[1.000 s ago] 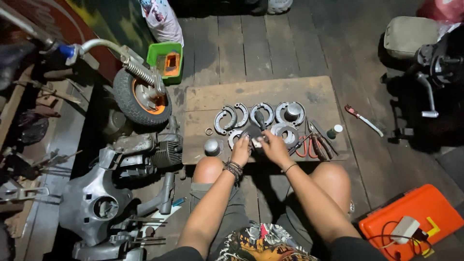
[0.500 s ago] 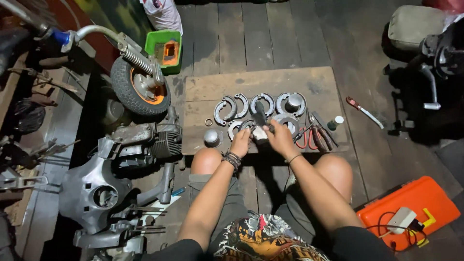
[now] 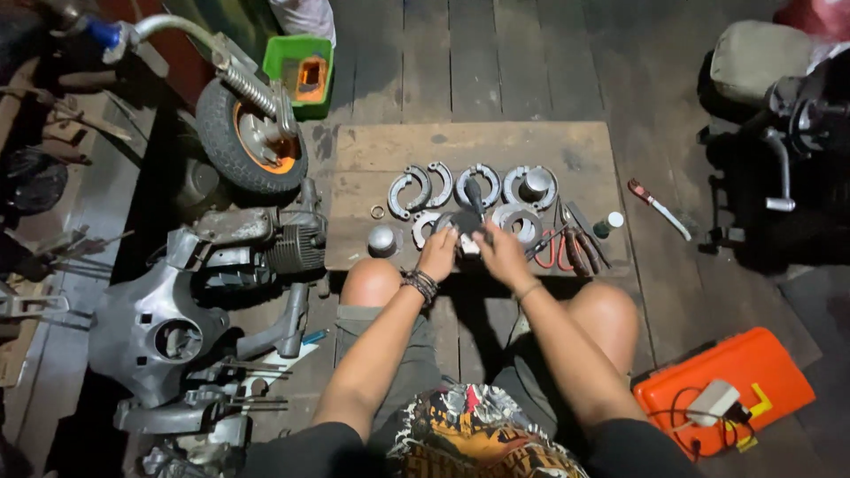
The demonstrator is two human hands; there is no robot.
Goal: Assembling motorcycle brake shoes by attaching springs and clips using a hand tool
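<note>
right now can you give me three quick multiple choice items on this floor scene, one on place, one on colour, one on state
1. Where does the small black rubber wheel with the orange hub lie?
A. left of the wooden board
B. on the orange plastic case
C. on the person's lap

2. What colour is the small square plastic tub by the wheel?
A. blue
B. green
C. white

3. What are both hands doing?
A. resting on the knees
B. lifting the case
C. meeting on a round dark metal part

Answers: 1 A, wheel sits off the board's left edge. 2 B, tub walls are green. 3 C, left hand and right hand close on it.
</note>
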